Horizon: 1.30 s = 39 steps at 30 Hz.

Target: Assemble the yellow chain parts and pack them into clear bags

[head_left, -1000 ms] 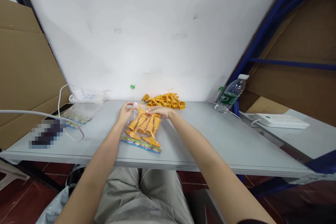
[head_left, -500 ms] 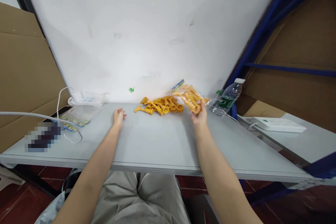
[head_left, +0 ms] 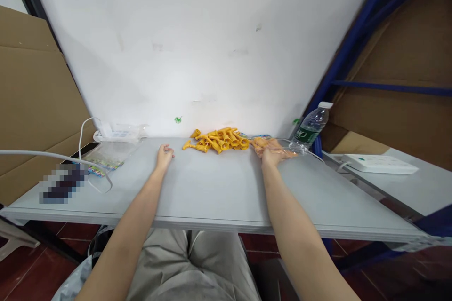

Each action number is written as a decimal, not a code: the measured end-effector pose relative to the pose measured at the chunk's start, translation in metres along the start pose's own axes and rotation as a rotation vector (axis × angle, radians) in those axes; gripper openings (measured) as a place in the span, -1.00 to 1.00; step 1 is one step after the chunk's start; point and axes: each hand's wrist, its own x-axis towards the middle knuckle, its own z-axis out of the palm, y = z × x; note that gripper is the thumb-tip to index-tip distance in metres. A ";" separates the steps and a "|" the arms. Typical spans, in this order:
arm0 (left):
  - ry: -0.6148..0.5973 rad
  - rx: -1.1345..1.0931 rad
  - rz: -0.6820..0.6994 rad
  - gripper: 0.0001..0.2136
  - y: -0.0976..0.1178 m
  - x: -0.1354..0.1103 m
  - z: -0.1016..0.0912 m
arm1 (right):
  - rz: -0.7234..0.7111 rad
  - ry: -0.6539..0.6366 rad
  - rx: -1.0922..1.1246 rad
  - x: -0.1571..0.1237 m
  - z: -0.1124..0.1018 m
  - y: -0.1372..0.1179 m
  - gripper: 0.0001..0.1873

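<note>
My right hand [head_left: 270,156] is closed on a clear plastic bag [head_left: 282,149] of yellow-orange plastic pieces, low over the back right of the table; the bag hides most of its fingertips. Just left of the bag lies a pile of loose yellow plastic pieces [head_left: 222,140], with flared, cup-like ends and some T-shaped ends. My left hand [head_left: 165,154] rests by the table near the pile's left side, its fingers loosely curled and apart, with nothing in them.
A water bottle [head_left: 312,126] leans at the right behind the bag. At left lie flat clear bags with colourful headers [head_left: 106,162], a white cable [head_left: 81,134] and a blurred dark object [head_left: 63,186]. A white wall panel [head_left: 212,56] closes off the back. A white power strip [head_left: 379,163] sits right.
My right hand has lowered the filled bag from a raised, tilted position toward the tabletop beside the pile. My left hand has stayed nearly in place.
</note>
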 end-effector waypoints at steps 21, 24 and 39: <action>-0.013 0.067 0.050 -0.71 -0.005 -0.001 0.003 | -0.077 -0.056 -0.411 -0.020 -0.002 0.002 -0.24; -0.014 0.074 0.053 -0.71 -0.003 -0.002 0.003 | -0.055 -0.051 -0.422 -0.022 -0.003 0.001 -0.24; -0.029 0.073 0.071 -0.74 -0.005 -0.002 0.006 | -0.009 -0.062 -0.399 -0.017 -0.004 -0.001 -0.22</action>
